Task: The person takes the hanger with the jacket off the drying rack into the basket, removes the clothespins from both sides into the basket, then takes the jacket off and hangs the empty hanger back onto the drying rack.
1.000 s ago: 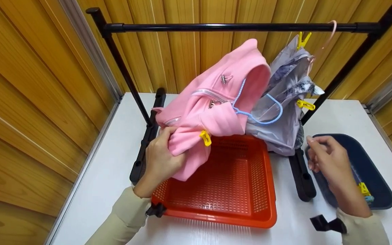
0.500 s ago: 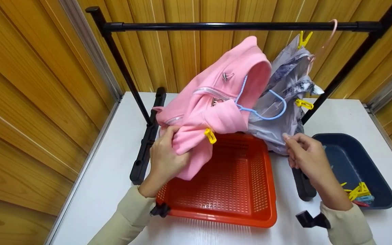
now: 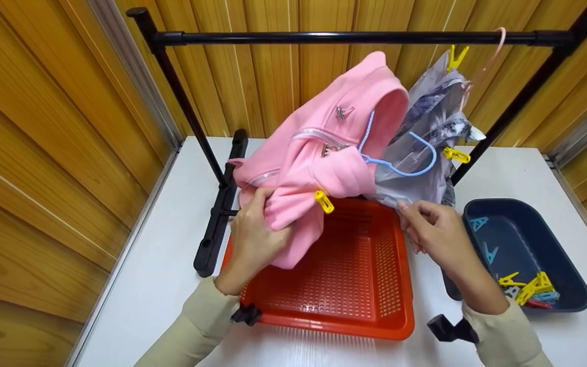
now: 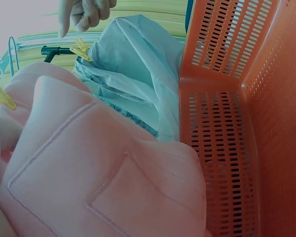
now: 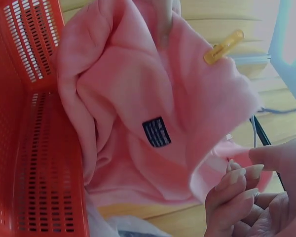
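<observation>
My left hand point(image 3: 260, 232) grips a bunched part of a pink hooded jacket point(image 3: 298, 148), holding it over the red basket. A blue clothes hanger point(image 3: 435, 157) runs inside the jacket, its hook sticking out to the right past the neck. One yellow clothespin point(image 3: 324, 202) is clipped on the fabric just right of my left hand. My right hand point(image 3: 444, 234) hovers near the basket's right rim with loosely curled fingers. In the right wrist view its fingers point(image 5: 232, 185) show nothing held, and the jacket's dark label point(image 5: 157, 132) faces that camera.
Behind hangs a grey, thin garment point(image 3: 426, 112) on a pink hanger point(image 3: 497, 48) from the black rack's bar point(image 3: 324, 37), with yellow clothespins on it. The red basket point(image 3: 405, 306) stands in front. A dark blue tray point(image 3: 523, 244) with several clothespins lies at right.
My right hand has moved left from over the blue tray toward the jacket and basket, uncovering more clothespins. My left hand and the jacket have shifted slightly right.
</observation>
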Action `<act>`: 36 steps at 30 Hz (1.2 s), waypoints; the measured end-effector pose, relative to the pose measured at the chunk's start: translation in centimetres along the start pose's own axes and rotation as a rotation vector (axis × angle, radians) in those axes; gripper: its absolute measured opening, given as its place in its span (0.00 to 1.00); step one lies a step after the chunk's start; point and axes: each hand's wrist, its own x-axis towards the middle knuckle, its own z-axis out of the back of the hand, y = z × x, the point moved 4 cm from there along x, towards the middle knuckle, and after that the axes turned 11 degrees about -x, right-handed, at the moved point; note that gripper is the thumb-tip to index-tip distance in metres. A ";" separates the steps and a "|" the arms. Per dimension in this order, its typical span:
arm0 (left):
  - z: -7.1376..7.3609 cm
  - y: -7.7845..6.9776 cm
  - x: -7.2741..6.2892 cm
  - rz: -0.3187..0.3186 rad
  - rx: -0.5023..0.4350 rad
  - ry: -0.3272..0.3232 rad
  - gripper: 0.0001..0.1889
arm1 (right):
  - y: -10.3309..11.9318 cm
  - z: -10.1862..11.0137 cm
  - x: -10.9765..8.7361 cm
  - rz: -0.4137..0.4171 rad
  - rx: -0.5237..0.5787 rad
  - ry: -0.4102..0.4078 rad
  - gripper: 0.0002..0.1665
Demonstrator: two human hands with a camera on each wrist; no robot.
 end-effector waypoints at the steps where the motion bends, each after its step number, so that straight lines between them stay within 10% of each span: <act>1: -0.1 0.0 0.0 0.003 -0.004 0.001 0.24 | 0.2 -0.2 0.0 0.007 -0.003 0.005 0.23; 36: -1.6 -0.7 -0.5 0.039 0.032 -0.025 0.29 | 5.5 -5.0 0.2 0.077 0.027 0.144 0.30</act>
